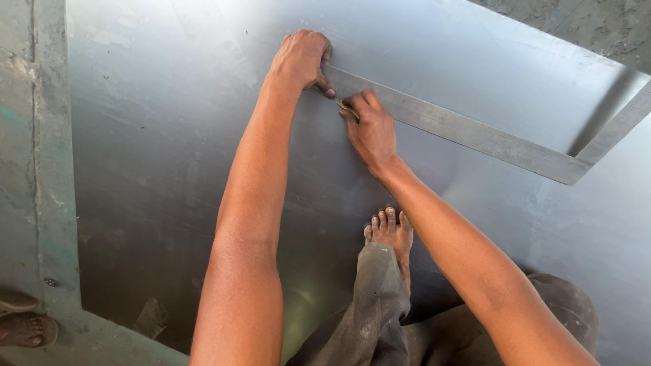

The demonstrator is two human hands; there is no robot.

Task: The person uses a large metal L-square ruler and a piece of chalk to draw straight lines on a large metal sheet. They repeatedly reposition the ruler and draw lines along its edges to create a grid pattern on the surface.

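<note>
- Steel square (468, 132) lies flat on the metal sheet (156, 156), reaching toward its right edge.
- Left hand (302, 59) presses curled fingers on the square's end.
- Right hand (371, 129) pinches a small scriber (347, 108) against the square's edge.
- Bare foot (390, 234) stands on the sheet.

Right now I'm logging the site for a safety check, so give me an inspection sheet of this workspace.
Surface: large grey metal sheet on the floor; the person's bare foot stands on it.
Job's things: steel square lies flat on the sheet; a small marking tool sits at its edge.
Clutter: nothing seen.
Hands: left hand presses the square's end; right hand has its fingers closed on the tool.
Cables: nothing seen.
Surroundings: concrete floor; another person's sandalled foot at lower left.
</note>
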